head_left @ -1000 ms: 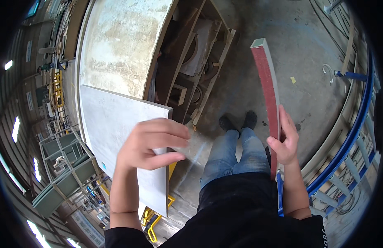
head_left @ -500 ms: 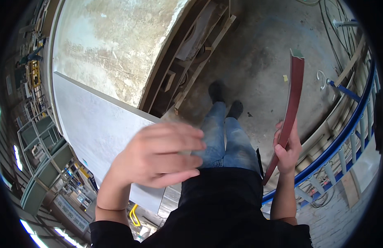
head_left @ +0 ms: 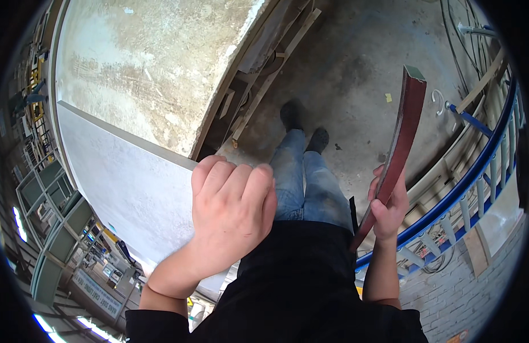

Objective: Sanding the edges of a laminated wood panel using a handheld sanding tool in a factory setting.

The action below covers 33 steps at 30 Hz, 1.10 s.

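In my right hand (head_left: pixel 388 200) is a long, narrow, slightly curved sanding block (head_left: pixel 404 128) with a dark red abrasive-looking face and a green end. It stands tilted, its top leaning away from me and its lower end by my waist. My left hand (head_left: pixel 233 206) is closed like a fist, back of the hand up, over the near corner of a smooth grey-white panel (head_left: pixel 127 171). Its fingertips are hidden, so whether anything is in them does not show; contact with the panel is unclear too. Beyond that panel lies a rough, blotchy cream-coloured surface (head_left: pixel 144 68).
Timber framing (head_left: pixel 276 74) runs under the surface's right edge. A curved blue metal rail (head_left: pixel 464 211) bends around my right side. On the concrete floor (head_left: pixel 356 74) lie a white hook (head_left: pixel 437 102) and a yellow scrap (head_left: pixel 389 98). Cables (head_left: pixel 456 51) trail at the far right.
My left hand has turned back-up and its loosely spread fingers have curled closed. The sanding block stays in my right hand, slightly shifted. The whole view has moved a little.
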{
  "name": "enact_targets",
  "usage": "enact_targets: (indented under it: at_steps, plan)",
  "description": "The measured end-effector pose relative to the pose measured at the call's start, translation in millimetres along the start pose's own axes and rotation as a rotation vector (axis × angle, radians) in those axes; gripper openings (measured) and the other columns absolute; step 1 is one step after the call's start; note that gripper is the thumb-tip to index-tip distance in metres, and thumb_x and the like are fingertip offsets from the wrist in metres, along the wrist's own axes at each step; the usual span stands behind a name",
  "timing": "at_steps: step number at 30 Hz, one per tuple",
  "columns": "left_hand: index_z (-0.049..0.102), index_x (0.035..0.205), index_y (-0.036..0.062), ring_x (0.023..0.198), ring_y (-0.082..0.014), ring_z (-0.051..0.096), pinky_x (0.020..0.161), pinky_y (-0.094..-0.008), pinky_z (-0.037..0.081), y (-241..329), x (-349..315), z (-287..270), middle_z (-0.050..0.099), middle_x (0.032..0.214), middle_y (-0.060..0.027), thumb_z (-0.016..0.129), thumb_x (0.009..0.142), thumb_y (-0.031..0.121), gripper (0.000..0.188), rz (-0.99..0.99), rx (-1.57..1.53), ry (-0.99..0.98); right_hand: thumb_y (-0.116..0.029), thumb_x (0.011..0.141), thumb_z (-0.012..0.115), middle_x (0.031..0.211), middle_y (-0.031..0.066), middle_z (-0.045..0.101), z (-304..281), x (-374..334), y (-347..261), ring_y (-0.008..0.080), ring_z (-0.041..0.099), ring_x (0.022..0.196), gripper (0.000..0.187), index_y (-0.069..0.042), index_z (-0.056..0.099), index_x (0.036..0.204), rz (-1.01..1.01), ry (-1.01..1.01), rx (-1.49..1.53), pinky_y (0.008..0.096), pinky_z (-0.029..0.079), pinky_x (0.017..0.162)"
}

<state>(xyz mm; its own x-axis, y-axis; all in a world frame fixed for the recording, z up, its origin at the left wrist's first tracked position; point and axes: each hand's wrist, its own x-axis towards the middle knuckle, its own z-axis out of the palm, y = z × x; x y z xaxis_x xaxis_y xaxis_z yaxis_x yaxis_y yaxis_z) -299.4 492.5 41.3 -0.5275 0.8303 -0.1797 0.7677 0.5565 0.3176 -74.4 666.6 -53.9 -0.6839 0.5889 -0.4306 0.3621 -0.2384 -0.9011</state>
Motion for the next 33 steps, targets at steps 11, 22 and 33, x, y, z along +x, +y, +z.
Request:
enact_targets:
  at_steps: [11, 22, 33]
  plan:
    - [0.061, 0.108, 0.0037, 0.076, -0.0224, 0.059, 0.098, -0.0438, 0.041, -2.3, -2.6, 0.1, 0.060, 0.076, -0.0035, 0.065, 0.078, 0.001, 0.031, 0.013, -0.169, 0.095, -0.046, 0.074, 0.071, 0.111, 0.0074, 0.052, 3.6, -9.4, -3.3, 0.0107, 0.054, 0.082, 0.087, 0.004, 0.043, 0.139, 0.009, 0.088, -0.006, 0.0226, 0.045, 0.067]
    - [0.067, 0.089, 0.0032, 0.079, -0.0273, 0.065, 0.106, -0.0490, 0.038, -2.9, -5.7, -4.1, 0.066, 0.076, -0.0094, 0.059, 0.082, 0.009, 0.012, 0.003, -0.187, 0.093, -0.019, 0.072, 0.069, 0.126, 0.0189, 0.054, 8.2, -19.2, 9.6, 0.0269, 0.055, 0.110, 0.086, 0.009, 0.036, 0.146, -0.178, 0.020, -0.049, 0.0352, 0.042, 0.096]
    - [0.069, 0.090, 0.0033, 0.084, -0.0270, 0.065, 0.085, -0.0385, 0.047, -39.1, -8.5, -13.1, 0.070, 0.090, -0.0095, 0.065, 0.082, 0.010, 0.011, 0.268, -0.249, 0.059, -0.018, 0.079, 0.069, 0.115, 0.0169, 0.057, 89.2, -26.3, -12.7, 0.0225, 0.057, 0.096, 0.083, 0.008, 0.032, 0.148, -0.526, -0.178, 0.007, 0.0319, 0.046, 0.087]
